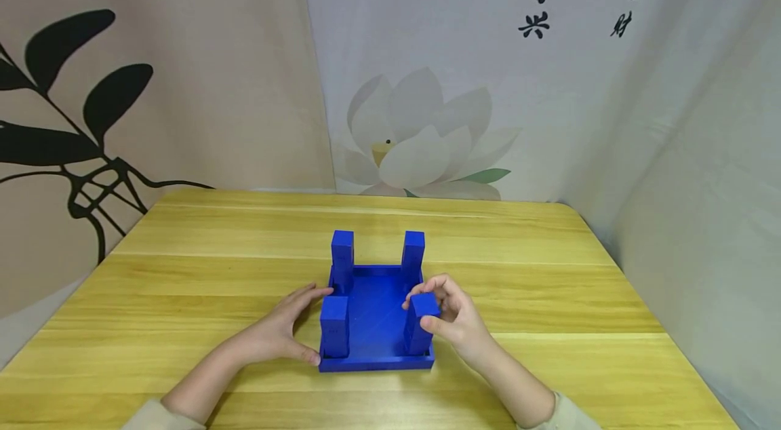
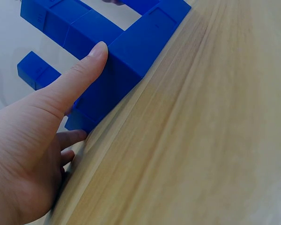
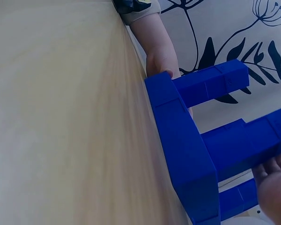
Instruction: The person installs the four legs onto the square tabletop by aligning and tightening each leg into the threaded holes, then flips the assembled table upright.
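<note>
A shallow blue tray-like base (image 1: pixel 375 321) with a raised rim stands on the table. A square blue post rises at each corner: the back left post (image 1: pixel 343 260), back right post (image 1: pixel 413 259), front left post (image 1: pixel 335 328) and front right post (image 1: pixel 422 323). My right hand (image 1: pixel 454 321) grips the upper part of the front right post between thumb and fingers. Along the base's left side my left hand (image 1: pixel 274 328) is spread, its thumb at the front left corner and a fingertip near the back left post. The left wrist view shows the thumb (image 2: pixel 75 79) laid against the blue corner.
The pieces stand on a yellow wood-grain table (image 1: pixel 244 267). Behind it hangs a pale curtain (image 1: pixel 244 77) with printed leaves, a lotus and black characters. More curtain (image 1: pixel 702 179) runs along the right side.
</note>
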